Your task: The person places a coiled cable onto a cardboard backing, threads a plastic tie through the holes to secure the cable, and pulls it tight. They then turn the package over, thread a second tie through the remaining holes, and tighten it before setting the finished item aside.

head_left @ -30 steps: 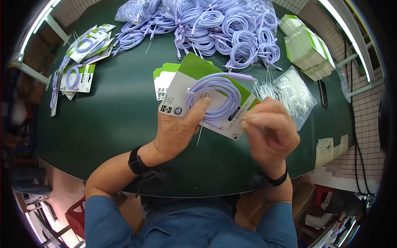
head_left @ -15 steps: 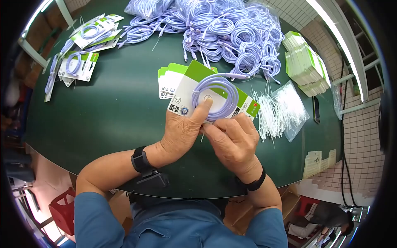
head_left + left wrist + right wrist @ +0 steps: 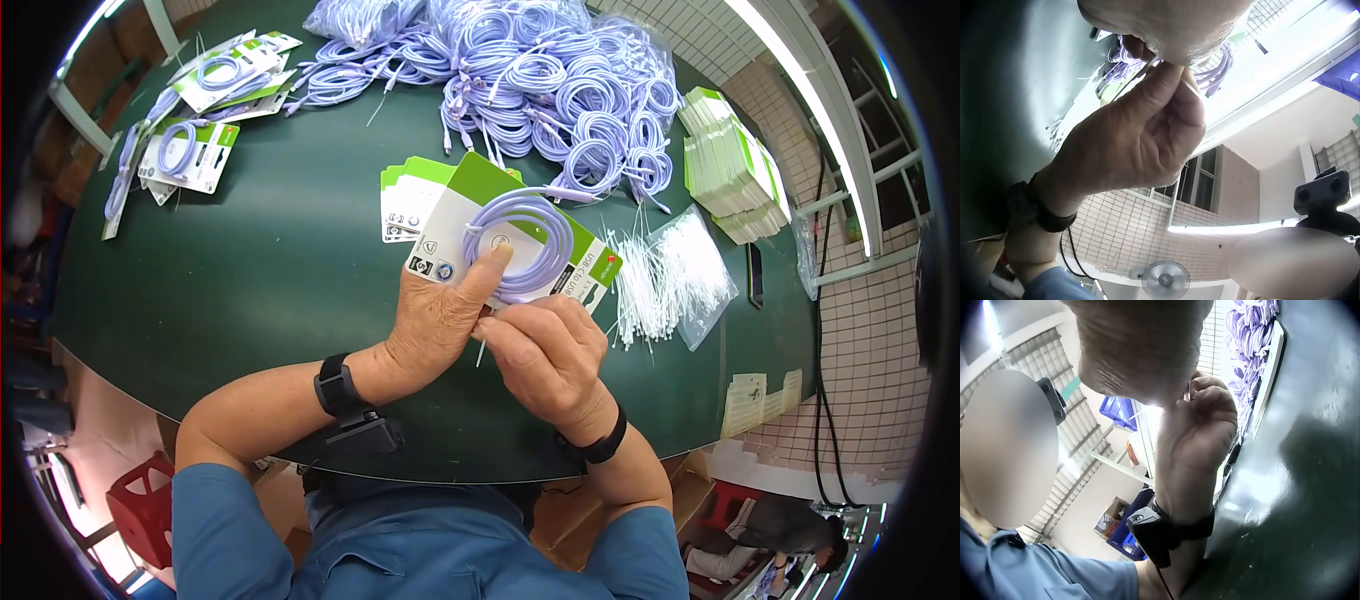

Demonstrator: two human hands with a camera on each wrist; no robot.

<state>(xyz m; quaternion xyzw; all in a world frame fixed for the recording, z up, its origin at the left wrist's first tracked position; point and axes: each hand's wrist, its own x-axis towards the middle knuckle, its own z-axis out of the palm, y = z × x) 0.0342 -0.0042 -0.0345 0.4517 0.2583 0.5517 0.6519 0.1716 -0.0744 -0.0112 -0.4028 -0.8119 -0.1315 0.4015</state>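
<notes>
My left hand (image 3: 435, 315) grips a green and white cable card (image 3: 440, 235), its thumb pressed over a coiled lilac USB cable (image 3: 562, 245) lying on the card's face. At the card's lower edge, my right hand (image 3: 550, 355) pinches a thin white cable tie (image 3: 480, 352), whose tail pokes out below the fingertips. Both hands' fingertips meet there. In the left wrist view, the right hand (image 3: 1129, 137) shows thumb and forefinger pressed together, while the left hand (image 3: 1166, 25) hides most of the card. Curled fingers of the left hand (image 3: 1194, 444) appear in the right wrist view.
Coiled lilac cables (image 3: 590, 100) are heaped at the back. Loose white ties (image 3: 640, 290) lie right, beside a plastic bag (image 3: 700, 270) of ties. Card stacks (image 3: 735, 170) stand back right; other cards (image 3: 405, 200) lie behind the held one. Carded cables (image 3: 180, 150) sit left.
My right hand has come down and left from beside the card to its lower edge, and now pinches the tie there. The left hand keeps its hold on card and cable.
</notes>
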